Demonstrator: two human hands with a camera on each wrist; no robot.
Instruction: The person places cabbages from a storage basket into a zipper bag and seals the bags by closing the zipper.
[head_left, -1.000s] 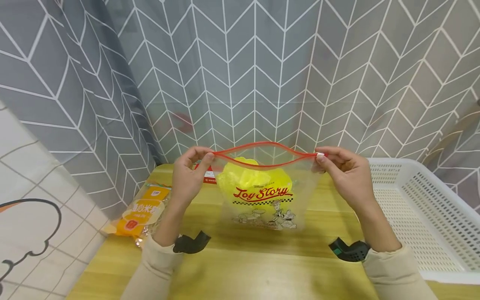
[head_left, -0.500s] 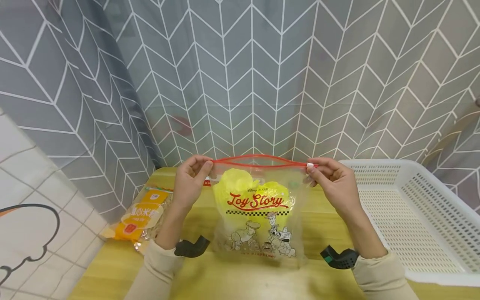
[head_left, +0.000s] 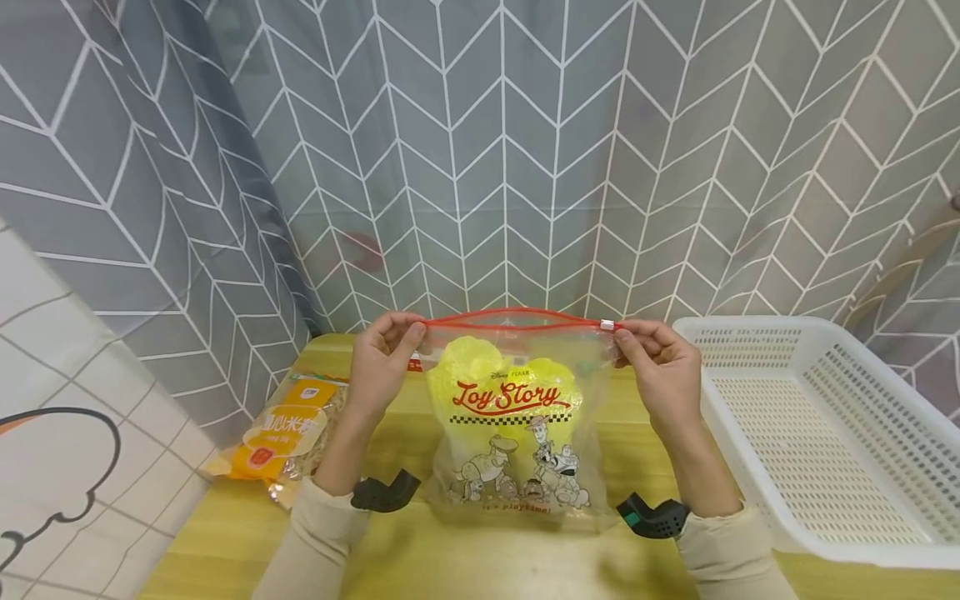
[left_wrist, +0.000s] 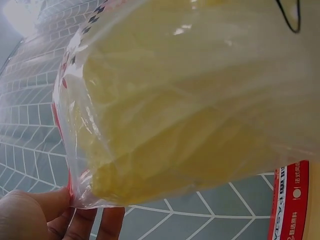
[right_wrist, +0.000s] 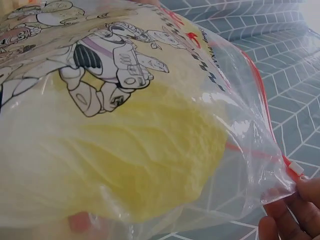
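Note:
A clear zip bag (head_left: 517,467) with a red zip strip and "Toy Story" print hangs upright between the two hands. Inside it sits a bulky yellow item (left_wrist: 200,125); its kind is hard to tell through the plastic. The left hand (head_left: 381,358) pinches the bag's top left corner between thumb and fingers. At the top right corner, the right hand (head_left: 663,367) pinches the end of the zip strip. A white slider (head_left: 607,325) sits on the strip just inward of the right fingertips. The bag's mouth is slightly parted along the middle.
An orange packet of noodles (head_left: 288,429) lies on the wooden table (head_left: 480,562) at left. A white perforated basket (head_left: 817,450) stands at right. Behind the bag is a red pack (right_wrist: 80,221), mostly hidden. A grey patterned curtain (head_left: 510,167) hangs at the back.
The bag has come down and tilted so its printed front faces up more. The right hand has shifted left and its fingertips now grip outside the slider. The mouth looks narrower.

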